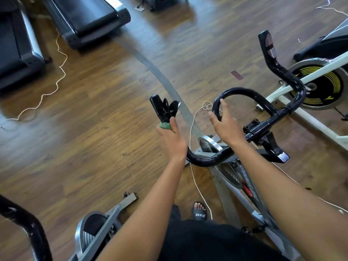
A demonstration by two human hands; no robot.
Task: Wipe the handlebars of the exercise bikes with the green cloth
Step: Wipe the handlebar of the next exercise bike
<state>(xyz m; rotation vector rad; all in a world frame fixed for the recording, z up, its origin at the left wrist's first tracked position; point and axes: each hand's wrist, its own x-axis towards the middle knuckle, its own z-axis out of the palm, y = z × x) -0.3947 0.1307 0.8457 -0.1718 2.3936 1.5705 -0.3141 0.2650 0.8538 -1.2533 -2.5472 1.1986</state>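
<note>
head camera looks steeply down, close overhead.

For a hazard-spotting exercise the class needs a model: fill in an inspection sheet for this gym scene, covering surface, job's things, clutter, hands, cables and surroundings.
Surface: wooden floor, metal strip across it.
Job's things: green cloth held against black handlebars; left end's cover torn.
Clutter: red tape scrap on floor.
Hands: left hand grips cloth on bar; right hand rests on centre loop, grip unclear.
Cables: white cords loose on floor, one under bike.
Surroundings: treadmills, other bikes.
</note>
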